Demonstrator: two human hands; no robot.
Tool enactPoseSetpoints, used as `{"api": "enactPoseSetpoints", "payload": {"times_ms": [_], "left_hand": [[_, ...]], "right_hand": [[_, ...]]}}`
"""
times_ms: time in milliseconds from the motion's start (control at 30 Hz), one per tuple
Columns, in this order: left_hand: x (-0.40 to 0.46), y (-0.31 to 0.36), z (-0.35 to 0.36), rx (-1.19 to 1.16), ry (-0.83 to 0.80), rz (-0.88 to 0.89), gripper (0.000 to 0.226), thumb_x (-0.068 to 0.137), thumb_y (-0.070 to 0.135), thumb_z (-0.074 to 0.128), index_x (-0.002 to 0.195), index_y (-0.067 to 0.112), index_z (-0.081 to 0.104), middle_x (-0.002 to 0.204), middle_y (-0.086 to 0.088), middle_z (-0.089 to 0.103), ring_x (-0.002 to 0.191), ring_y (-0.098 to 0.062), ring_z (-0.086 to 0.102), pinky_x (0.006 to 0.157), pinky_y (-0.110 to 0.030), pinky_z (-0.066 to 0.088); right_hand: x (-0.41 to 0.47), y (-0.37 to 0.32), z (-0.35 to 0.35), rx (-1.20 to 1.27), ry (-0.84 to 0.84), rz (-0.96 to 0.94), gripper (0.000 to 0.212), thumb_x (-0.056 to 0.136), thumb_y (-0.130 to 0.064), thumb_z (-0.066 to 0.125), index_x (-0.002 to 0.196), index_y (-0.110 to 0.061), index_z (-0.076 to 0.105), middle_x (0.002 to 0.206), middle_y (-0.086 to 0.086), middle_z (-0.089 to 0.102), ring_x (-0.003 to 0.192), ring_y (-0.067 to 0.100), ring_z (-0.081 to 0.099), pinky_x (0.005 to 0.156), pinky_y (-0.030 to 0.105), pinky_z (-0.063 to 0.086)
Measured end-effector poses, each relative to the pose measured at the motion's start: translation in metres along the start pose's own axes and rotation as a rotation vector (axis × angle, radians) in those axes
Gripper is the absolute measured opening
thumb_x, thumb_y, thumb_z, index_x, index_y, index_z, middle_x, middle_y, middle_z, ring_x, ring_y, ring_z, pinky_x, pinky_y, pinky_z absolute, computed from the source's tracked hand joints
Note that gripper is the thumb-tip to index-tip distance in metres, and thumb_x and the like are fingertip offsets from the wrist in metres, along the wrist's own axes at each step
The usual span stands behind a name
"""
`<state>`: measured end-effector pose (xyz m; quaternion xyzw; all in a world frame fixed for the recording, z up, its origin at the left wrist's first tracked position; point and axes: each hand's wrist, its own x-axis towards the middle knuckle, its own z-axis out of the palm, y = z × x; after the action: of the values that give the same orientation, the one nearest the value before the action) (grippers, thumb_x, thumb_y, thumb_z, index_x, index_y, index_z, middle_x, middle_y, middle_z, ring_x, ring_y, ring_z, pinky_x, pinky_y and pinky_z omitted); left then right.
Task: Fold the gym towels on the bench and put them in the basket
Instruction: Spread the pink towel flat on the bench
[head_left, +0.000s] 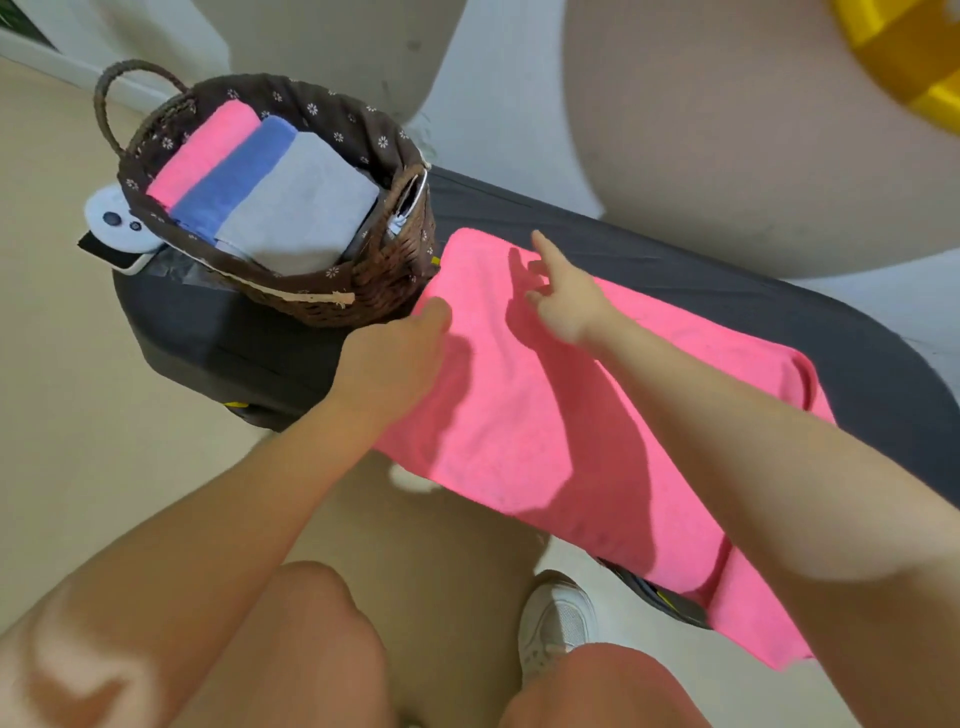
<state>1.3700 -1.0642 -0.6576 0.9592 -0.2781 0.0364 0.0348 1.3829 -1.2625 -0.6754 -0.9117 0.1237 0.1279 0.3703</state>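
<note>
A pink towel (524, 415) lies spread along the dark grey bench (727, 280), its near edge hanging over the front. My left hand (395, 358) grips the towel's left edge, close to the basket. My right hand (563, 296) hovers over the towel's far left part with the index finger stretched out and the other fingers loosely bent, holding nothing. A brown wicker basket (384, 275) with a dark flowered lining stands on the bench's left end. Inside it lie a folded pink towel (202, 150), a blue towel (234, 176) and a grey towel (301, 208) side by side.
A white phone-like device (117, 223) sticks out by the basket's left side. The floor (62, 364) is beige. My knees and a white shoe (558, 618) are below the bench's front edge. A large pale rounded shape (753, 130) rises behind the bench.
</note>
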Motion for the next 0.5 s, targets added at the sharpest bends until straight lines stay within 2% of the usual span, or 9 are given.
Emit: {"api": "enactPoseSetpoints", "payload": {"times_ms": [67, 100, 167, 233, 300, 400, 500], "left_hand": [[0.003, 0.031, 0.004, -0.136, -0.172, 0.058, 0.026, 0.094, 0.016, 0.044, 0.119, 0.011, 0.048, 0.087, -0.012, 0.065, 0.078, -0.035, 0.063, 0.059, -0.034, 0.037], [0.004, 0.045, 0.007, -0.2, -0.244, 0.078, 0.031, 0.095, 0.02, 0.038, 0.125, 0.014, 0.044, 0.098, -0.012, 0.064, 0.089, -0.035, 0.061, 0.066, -0.036, 0.04], [0.008, 0.073, 0.015, -0.307, -0.26, 0.159, 0.034, 0.092, 0.024, 0.035, 0.12, 0.013, 0.05, 0.102, -0.013, 0.063, 0.092, -0.036, 0.06, 0.071, -0.039, 0.044], [0.013, 0.102, 0.021, -0.363, -0.256, 0.243, 0.036, 0.089, 0.025, 0.033, 0.111, 0.008, 0.055, 0.102, -0.016, 0.062, 0.093, -0.037, 0.059, 0.072, -0.041, 0.043], [0.017, 0.132, 0.029, -0.383, -0.326, 0.325, 0.026, 0.091, 0.018, 0.04, 0.107, 0.007, 0.056, 0.109, -0.016, 0.06, 0.099, -0.036, 0.057, 0.077, -0.042, 0.043], [0.018, 0.175, 0.038, -0.454, -0.307, 0.469, 0.022, 0.088, 0.008, 0.045, 0.104, 0.006, 0.06, 0.11, -0.017, 0.057, 0.102, -0.035, 0.054, 0.082, -0.044, 0.045], [0.014, 0.208, 0.047, -0.487, -0.309, 0.571, 0.023, 0.087, 0.002, 0.044, 0.102, 0.003, 0.062, 0.113, -0.016, 0.055, 0.106, -0.033, 0.051, 0.087, -0.043, 0.044]], "right_hand": [[-0.021, 0.022, -0.006, -0.086, 0.059, 0.026, 0.055, 0.091, -0.006, 0.047, 0.143, -0.006, 0.032, 0.142, 0.013, 0.046, 0.126, 0.029, 0.047, 0.1, 0.026, 0.032], [-0.034, 0.034, -0.008, -0.109, 0.094, 0.048, 0.047, 0.09, -0.006, 0.047, 0.137, -0.004, 0.041, 0.137, 0.015, 0.05, 0.124, 0.029, 0.048, 0.098, 0.026, 0.031], [-0.063, 0.058, -0.015, -0.125, 0.177, 0.112, 0.034, 0.091, -0.007, 0.047, 0.124, -0.001, 0.053, 0.128, 0.02, 0.054, 0.121, 0.031, 0.048, 0.095, 0.028, 0.03], [-0.097, 0.083, -0.025, -0.137, 0.255, 0.201, 0.03, 0.093, -0.01, 0.045, 0.118, 0.0, 0.057, 0.124, 0.022, 0.053, 0.119, 0.033, 0.048, 0.096, 0.032, 0.03], [-0.131, 0.11, -0.035, -0.207, 0.336, 0.293, 0.029, 0.092, -0.013, 0.045, 0.113, -0.001, 0.06, 0.121, 0.022, 0.052, 0.115, 0.036, 0.049, 0.096, 0.039, 0.038], [-0.177, 0.143, -0.044, -0.286, 0.457, 0.448, 0.028, 0.092, -0.018, 0.046, 0.11, -0.001, 0.059, 0.117, 0.02, 0.049, 0.108, 0.04, 0.049, 0.088, 0.046, 0.043], [-0.211, 0.163, -0.044, -0.28, 0.396, 0.602, 0.041, 0.092, -0.036, 0.051, 0.116, -0.003, 0.052, 0.12, 0.017, 0.046, 0.11, 0.038, 0.048, 0.087, 0.046, 0.044]]}}
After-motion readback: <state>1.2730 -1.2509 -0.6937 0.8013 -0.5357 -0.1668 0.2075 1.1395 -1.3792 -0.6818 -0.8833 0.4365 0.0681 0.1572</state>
